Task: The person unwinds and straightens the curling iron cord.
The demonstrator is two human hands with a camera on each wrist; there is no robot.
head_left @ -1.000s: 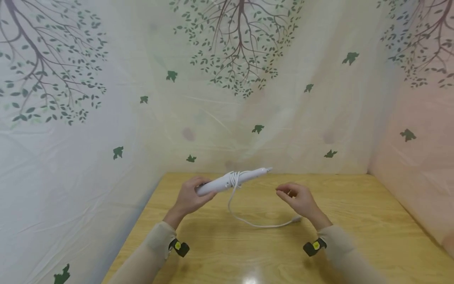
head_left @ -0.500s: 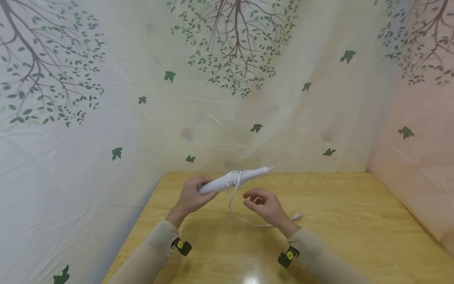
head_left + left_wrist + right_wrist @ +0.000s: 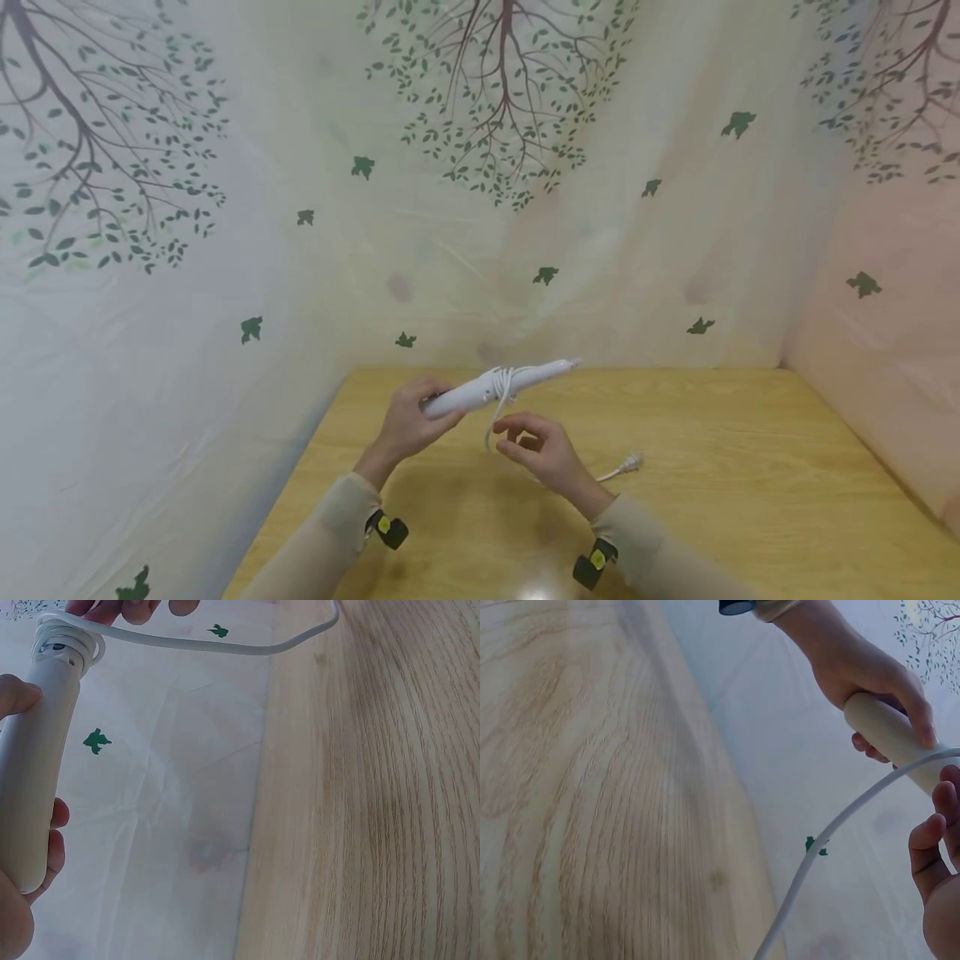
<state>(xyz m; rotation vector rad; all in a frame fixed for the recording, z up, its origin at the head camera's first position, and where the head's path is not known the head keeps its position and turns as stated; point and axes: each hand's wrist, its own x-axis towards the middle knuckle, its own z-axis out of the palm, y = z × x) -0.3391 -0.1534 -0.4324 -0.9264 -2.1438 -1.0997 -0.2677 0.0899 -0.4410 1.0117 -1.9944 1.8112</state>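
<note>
A white wand-shaped electric appliance (image 3: 465, 395) is held up over the table, its narrow tip pointing right. My left hand (image 3: 408, 421) grips its thick end, thumb along the near side. Several turns of white cord (image 3: 502, 385) wrap round its middle, and a loose length hangs down. My right hand (image 3: 543, 450) is just below and right of the wrap, fingers loosely bent, thumb and fingertips apart beside the hanging cord. In the left wrist view the cord (image 3: 247, 649) crosses in front of those fingertips (image 3: 137, 610); whether they touch it I cannot tell.
The cord's plug (image 3: 632, 462) is right of my right forearm, over the wooden table (image 3: 735, 483). Pale cloth walls (image 3: 600, 308) printed with trees and leaves enclose the table at the back and sides.
My right hand has moved left, from near the plug to beside the hanging cord below the wrap. My left hand keeps its grip on the appliance, almost still.
</note>
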